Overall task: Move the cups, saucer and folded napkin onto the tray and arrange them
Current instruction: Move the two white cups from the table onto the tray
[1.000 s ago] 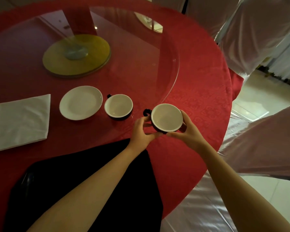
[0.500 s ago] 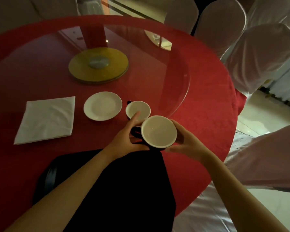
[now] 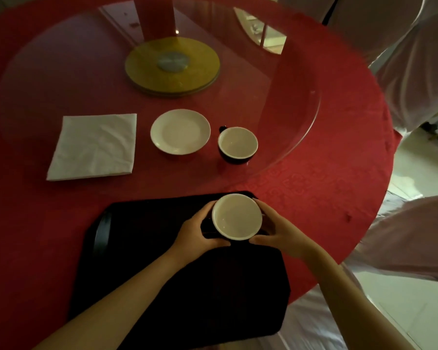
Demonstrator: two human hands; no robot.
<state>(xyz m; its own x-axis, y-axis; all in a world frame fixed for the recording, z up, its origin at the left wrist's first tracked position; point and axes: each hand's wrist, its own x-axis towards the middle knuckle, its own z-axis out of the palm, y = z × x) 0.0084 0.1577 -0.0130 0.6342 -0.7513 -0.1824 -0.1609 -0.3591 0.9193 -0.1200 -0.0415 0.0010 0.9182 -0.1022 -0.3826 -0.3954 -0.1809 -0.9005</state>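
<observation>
A dark cup with a white inside (image 3: 236, 216) is over the far right corner of the black tray (image 3: 147, 248). My left hand (image 3: 196, 234) grips its left side and my right hand (image 3: 276, 229) its right side. I cannot tell whether the cup rests on the tray or hangs just above it. A second dark cup (image 3: 237, 145) stands upright on the red tablecloth beyond the tray, handle to the far left. Left of it lies a white saucer (image 3: 180, 131), and further left a folded white napkin (image 3: 94, 146).
A round glass turntable (image 3: 301, 127) covers the middle of the red table (image 3: 339, 173), with a yellow disc base (image 3: 172, 65) under it. White-covered chairs (image 3: 402, 72) stand to the right, beyond the table's edge.
Both hands have carried the cup from the tablecloth, beside the other cup, back toward me and onto the tray's far right corner. The saucer, napkin and second cup stayed put.
</observation>
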